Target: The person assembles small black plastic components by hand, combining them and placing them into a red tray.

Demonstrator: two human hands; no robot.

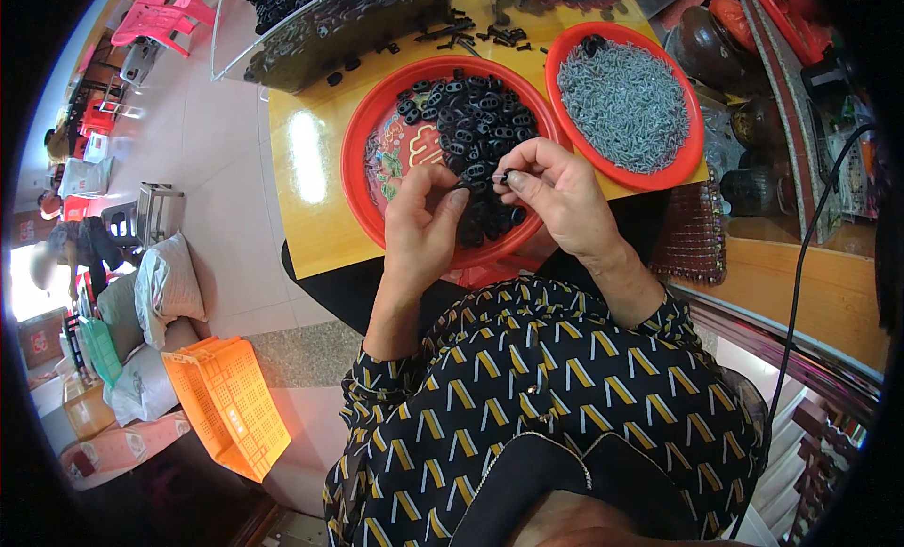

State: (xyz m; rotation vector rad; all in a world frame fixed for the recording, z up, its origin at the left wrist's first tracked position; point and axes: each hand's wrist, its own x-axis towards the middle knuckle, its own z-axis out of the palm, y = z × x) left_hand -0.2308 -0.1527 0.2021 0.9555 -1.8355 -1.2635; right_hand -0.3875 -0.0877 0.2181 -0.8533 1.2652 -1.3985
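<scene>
My left hand (424,222) and my right hand (556,189) meet over a red plate (363,137) heaped with several small black plastic parts (476,114). Between the fingertips of both hands sits one small black part (480,182): the left thumb and fingers pinch it, and the right fingertips press on it from the right. A second red plate (565,53) to the right holds a pile of small grey metal pieces (626,100). Both plates rest on a yellow wooden table (311,180).
Loose black parts (480,34) lie on the table's far side beside a clear bin of black parts (320,24). An orange crate (226,406) and white sacks (165,288) stand on the floor at left. Dark jars (706,43) stand at right. Another person (66,250) is at far left.
</scene>
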